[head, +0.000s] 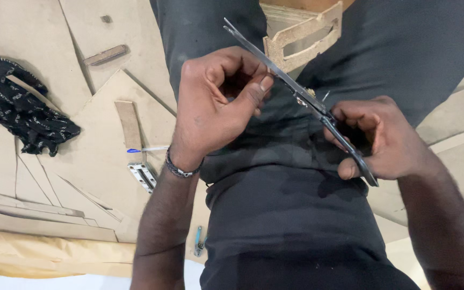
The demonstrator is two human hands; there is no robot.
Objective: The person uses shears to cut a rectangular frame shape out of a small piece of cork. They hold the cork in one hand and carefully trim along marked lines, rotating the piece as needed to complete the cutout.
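- Head view, hidden parts: we note that the far tip of the long metal tool (296, 94) runs up over the dark trousers (296, 215) and stays in view, while its near end is partly buried in the right hand (382, 142). We cannot tell what kind of tool it is; its middle joint, with a small yellowish piece on it, is too small to read.
- Both forearms are cut off by the lower frame edge, and the person's lap fills the centre, hiding the floor behind it.
- Left hand (216, 107): we find it curled closed, thumb pressed on the upper stretch of the tool, fingers folded beneath. A beaded bracelet (181, 169) sits on its wrist.
- Right hand: closed around the tool's lower end, fingers wrapped over it, thumb underneath; the tip juts out past the hand.
- Position: the tool lies slanted between the two hands, above the lap, touching both.
- A cut wooden letter shape (304, 40) rests on the trousers just beyond the tool's far tip.
- Surroundings: a dark patterned cloth (20, 107) lies on the board offcuts (98, 134) at the left; a blue-capped pen (146, 150) and a metal hinge (143, 176) lie near the left wrist.
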